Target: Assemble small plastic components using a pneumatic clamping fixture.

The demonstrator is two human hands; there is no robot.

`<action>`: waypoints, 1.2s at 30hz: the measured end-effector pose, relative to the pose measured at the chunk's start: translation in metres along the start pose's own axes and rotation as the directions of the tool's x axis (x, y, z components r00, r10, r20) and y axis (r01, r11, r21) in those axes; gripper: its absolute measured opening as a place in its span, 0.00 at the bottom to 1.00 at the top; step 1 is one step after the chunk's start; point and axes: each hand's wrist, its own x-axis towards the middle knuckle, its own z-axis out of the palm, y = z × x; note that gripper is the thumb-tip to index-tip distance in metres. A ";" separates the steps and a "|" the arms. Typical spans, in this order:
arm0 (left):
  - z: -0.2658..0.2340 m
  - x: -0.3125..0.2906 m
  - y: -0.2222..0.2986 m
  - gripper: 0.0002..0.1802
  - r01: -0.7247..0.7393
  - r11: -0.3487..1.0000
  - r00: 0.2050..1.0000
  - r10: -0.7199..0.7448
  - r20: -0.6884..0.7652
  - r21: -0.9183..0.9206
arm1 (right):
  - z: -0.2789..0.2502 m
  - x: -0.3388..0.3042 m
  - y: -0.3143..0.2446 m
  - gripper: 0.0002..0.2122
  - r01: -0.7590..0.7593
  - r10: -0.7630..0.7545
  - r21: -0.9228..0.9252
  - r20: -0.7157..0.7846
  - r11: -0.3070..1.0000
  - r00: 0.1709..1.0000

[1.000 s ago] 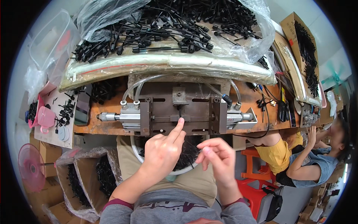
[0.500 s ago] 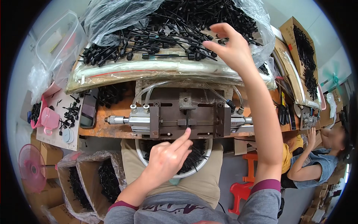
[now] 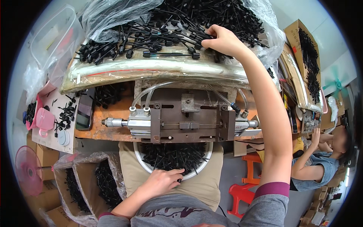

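Note:
My left hand is at the near rim of a white round basket on my lap. Its fingers are bent together, and a dark end of a black plastic part shows at the fingertips. Heaped in the basket are similar black parts. Over the bench, my right hand reaches into a large pile of thin black stemmed parts; thumb and forefinger curve apart around some of them. Between my hands stands a clamping fixture with a small metal block at its centre.
Silver cylinders with clear hoses flank the fixture. A phone, a pink cup and loose black parts lie at left. Lined cartons and a pink fan stand lower left. Red stools and another person are at right.
My left hand has drawn back from the fixture to the basket's near rim, and the upright black part is gone from the fixture's centre. My right hand has lowered into the pile.

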 end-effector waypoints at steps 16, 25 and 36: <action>0.028 -0.001 -0.017 0.12 -0.026 0.989 0.989 0.046 -0.139 0.147 | -0.029 -0.031 0.005 0.16 0.411 -0.451 -0.242 -0.145 0.879 0.881; 0.022 -0.001 -0.006 0.29 -0.022 0.973 0.983 0.062 -0.171 0.231 | -0.040 -0.036 0.014 0.15 0.052 -0.047 0.049 -0.089 0.997 0.995; -0.022 0.016 0.037 0.34 -0.243 0.963 0.758 0.113 -0.643 -0.118 | -0.033 -0.167 -0.039 0.12 -0.089 0.158 0.891 0.020 0.445 0.987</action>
